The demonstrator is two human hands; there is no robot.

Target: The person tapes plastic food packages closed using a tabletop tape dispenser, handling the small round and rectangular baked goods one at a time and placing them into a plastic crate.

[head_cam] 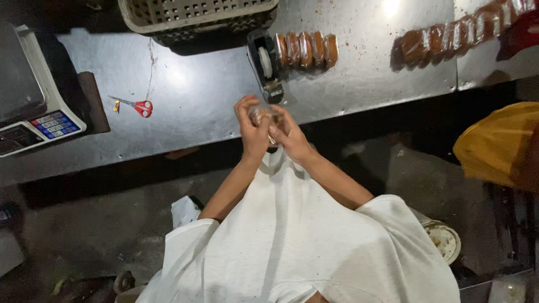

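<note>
Both hands meet over the near edge of the steel bench [213, 106], left hand [252, 132] and right hand [292, 137] closed together on a small clear-wrapped packet [264, 116]. Just beyond them stands a tape dispenser [265, 64], touching a row of wrapped brown cakes [306, 49]. Red scissors [137, 105] lie well to the left, near a scale [33, 106]. A basket [196, 14] sits at the far edge.

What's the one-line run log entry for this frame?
left hand: holds clear wrapped packet | right hand: on same packet | above metal table edge | tape dispenser just beyond | red scissors left
</note>
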